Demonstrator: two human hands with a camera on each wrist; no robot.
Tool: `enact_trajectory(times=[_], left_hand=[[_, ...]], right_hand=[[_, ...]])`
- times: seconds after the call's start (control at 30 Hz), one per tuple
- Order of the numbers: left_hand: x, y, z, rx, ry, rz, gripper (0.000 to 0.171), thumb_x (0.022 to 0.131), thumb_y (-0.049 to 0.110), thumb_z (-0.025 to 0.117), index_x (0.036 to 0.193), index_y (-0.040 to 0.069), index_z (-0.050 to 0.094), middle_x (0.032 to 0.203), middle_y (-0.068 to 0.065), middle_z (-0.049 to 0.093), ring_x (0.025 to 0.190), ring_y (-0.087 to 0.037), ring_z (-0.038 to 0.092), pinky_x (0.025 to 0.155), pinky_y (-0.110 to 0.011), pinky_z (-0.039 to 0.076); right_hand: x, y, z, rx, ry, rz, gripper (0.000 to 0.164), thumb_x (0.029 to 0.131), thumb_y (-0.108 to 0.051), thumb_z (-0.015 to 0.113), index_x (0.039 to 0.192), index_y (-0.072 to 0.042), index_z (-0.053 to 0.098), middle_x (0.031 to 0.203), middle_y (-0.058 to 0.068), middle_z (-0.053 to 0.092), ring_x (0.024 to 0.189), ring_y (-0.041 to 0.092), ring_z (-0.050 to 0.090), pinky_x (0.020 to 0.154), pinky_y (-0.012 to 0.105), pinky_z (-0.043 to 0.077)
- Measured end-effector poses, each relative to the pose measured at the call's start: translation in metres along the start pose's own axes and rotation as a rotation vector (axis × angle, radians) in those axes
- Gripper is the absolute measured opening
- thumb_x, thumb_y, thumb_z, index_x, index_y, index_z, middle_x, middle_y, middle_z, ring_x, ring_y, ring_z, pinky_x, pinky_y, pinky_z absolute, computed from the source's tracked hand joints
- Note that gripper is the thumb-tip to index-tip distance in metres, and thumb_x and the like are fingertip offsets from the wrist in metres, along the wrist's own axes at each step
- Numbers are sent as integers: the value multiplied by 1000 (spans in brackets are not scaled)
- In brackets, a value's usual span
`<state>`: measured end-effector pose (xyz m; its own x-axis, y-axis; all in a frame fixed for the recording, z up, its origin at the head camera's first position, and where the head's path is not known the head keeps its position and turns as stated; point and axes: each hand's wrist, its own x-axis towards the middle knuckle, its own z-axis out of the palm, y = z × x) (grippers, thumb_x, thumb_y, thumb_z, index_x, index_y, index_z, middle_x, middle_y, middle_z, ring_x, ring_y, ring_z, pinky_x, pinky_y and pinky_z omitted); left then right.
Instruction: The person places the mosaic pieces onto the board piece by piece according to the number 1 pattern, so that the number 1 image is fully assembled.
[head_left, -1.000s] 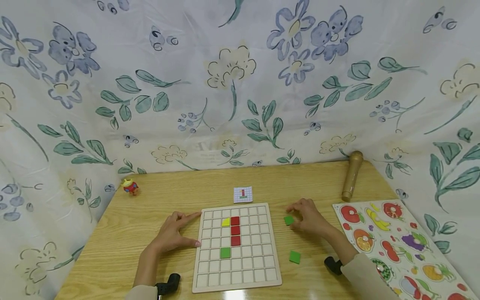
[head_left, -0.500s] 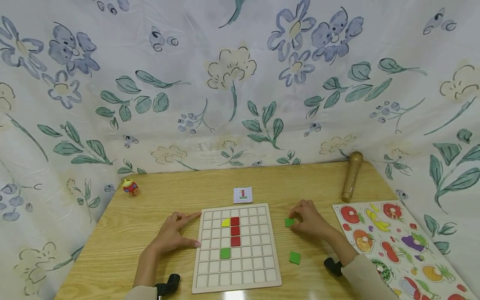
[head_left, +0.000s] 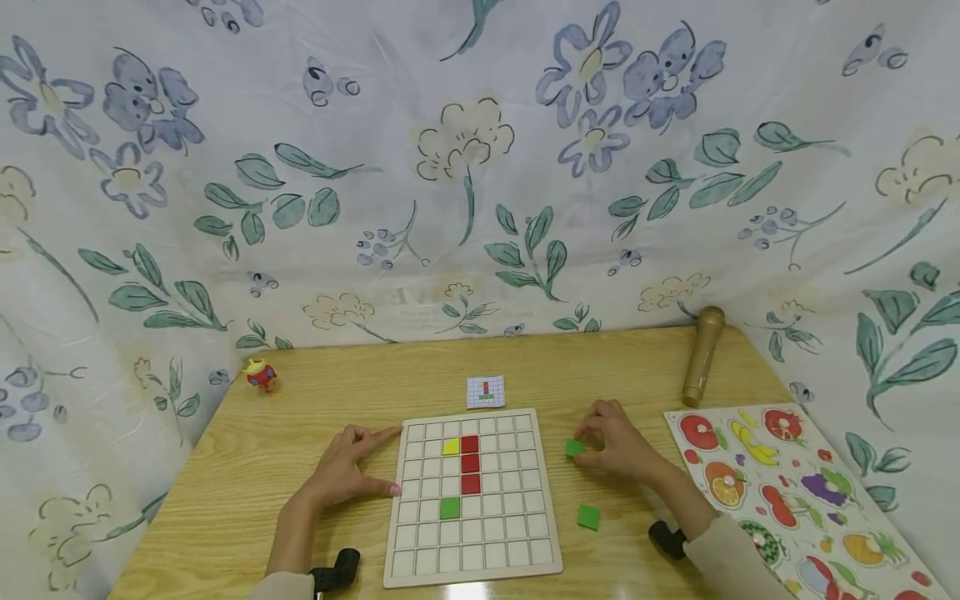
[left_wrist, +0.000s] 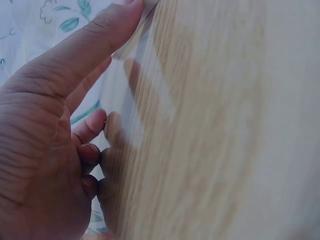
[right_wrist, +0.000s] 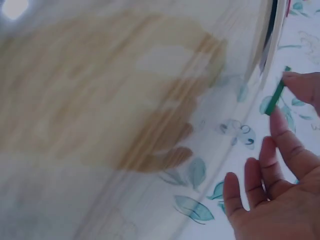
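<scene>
A pale wooden grid board (head_left: 517, 546) lies on the table, bearing a yellow piece (head_left: 452, 447), a column of red tiles (head_left: 470, 463) and one green square tile (head_left: 450, 507). My left hand (head_left: 339, 468) rests at the board's left edge, thumb and index finger stretched out and touching it. Right of the board, my right hand (head_left: 618, 446) pinches another green tile (head_left: 573, 448) between thumb and fingertip. The right wrist view shows this held tile (right_wrist: 278, 95) edge-on, off the table. A loose green tile (head_left: 588, 517) lies below that hand.
Behind the board lies a small card (head_left: 486, 392) printed with a coloured grid pattern. A fruit puzzle board (head_left: 723, 450) covers the right side, with a gold microphone-shaped object (head_left: 703, 357) behind it. A small toy figure (head_left: 260, 375) stands at the back left.
My right hand has shifted slightly, and the pinched green tile has moved a little toward the board and down in the head view. The left hand keeps its place.
</scene>
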<state>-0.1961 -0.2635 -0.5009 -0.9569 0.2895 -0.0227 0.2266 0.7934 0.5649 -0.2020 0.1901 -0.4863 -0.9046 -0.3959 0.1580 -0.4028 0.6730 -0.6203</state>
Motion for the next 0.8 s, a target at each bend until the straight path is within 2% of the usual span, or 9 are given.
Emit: enact_trajectory(times=[0.37,0.57,0.8], left_hand=[[-1,3,-2,8,-8,0,92,62,55,89,144,31,54,99,-3,36,91,-21,32,75,-36,27],[-1,2,-1,-1,4,1,91,62,54,89,143,31,55,99,-2,35,90,-20,31,75,-35,26],[-2,1,0,-19,17,21,90,62,51,90,142,29,56,98,-3,34,88,-20,30,74,-36,26]], right_hand=[[0,-13,1,36,-2,-21,17,74,-14,85,85,-17,72,97,-3,49,101,17,39,89,41,41],[1,-18,4,80,-4,-64,18,75,-15,85,85,-18,71,97,-3,49,102,17,39,91,42,41],[2,-24,10,111,14,-129,18,73,-14,85,85,-16,71,97,-2,50,101,16,38,89,38,39]])
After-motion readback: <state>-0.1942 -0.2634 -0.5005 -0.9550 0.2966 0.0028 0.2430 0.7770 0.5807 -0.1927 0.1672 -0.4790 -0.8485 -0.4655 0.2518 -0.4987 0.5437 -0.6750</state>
